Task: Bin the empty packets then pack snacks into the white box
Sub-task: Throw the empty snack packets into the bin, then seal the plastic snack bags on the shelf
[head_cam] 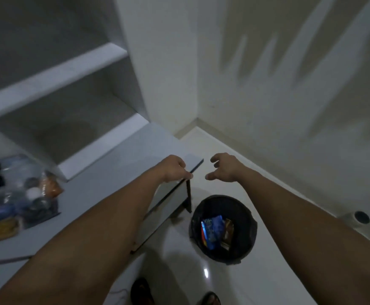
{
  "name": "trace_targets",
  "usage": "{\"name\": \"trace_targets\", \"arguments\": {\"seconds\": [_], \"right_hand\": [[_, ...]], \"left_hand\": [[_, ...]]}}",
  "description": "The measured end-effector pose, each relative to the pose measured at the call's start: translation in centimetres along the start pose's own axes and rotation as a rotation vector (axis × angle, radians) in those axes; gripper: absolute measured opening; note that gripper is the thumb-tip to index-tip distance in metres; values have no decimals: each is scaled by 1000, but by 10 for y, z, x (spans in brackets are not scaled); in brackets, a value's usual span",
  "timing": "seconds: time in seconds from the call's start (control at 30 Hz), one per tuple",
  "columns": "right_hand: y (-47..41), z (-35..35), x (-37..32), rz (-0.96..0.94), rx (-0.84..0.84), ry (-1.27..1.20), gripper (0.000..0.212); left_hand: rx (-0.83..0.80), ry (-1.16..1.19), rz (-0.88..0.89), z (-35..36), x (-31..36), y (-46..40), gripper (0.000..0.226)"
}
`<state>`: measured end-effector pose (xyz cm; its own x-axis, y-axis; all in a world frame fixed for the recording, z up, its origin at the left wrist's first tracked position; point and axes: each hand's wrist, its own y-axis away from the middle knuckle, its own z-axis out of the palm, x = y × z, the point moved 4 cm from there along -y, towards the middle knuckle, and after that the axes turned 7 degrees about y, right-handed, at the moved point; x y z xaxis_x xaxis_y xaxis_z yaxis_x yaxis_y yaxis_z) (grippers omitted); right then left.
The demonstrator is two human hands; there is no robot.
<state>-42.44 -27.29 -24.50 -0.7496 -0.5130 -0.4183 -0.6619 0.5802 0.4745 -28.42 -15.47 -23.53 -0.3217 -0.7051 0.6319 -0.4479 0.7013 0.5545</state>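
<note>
A black round bin (249,249) stands on the white floor beside the table's end. Inside it lie a blue packet (211,230) and a brown packet (228,231). My left hand (175,168) hangs over the table's far right edge with its fingers curled downward, and nothing shows in it. My right hand (223,167) hovers in the air above the floor, past the bin, fingers loosely spread and holding nothing. A pile of snack packets (19,199), blue, orange and yellow, lies on the table at the far left. No white box is in view.
The grey table (104,194) runs from the left to a dark leg (188,194) next to the bin. White shelves (54,71) are set in the wall behind it. A white cylindrical device (355,219) sits on the floor by the right wall. My feet show at the bottom edge.
</note>
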Motion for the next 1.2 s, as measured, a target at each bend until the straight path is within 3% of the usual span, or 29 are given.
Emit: {"name": "trace_targets", "arguments": {"seconds": [0.33, 0.77, 1.0, 1.2], "right_hand": [[3, 14, -190, -260, -68, 160, 78], [38, 150, -450, -439, -158, 271, 70], [47, 203, -527, -519, -155, 385, 68], [42, 236, -561, -566, -198, 431, 53]], "left_hand": [[142, 97, -121, -146, -104, 105, 59], [299, 163, -258, -292, -336, 233, 32], [352, 294, -309, -325, -410, 271, 49], [492, 312, -302, -336, -455, 281, 23]]}}
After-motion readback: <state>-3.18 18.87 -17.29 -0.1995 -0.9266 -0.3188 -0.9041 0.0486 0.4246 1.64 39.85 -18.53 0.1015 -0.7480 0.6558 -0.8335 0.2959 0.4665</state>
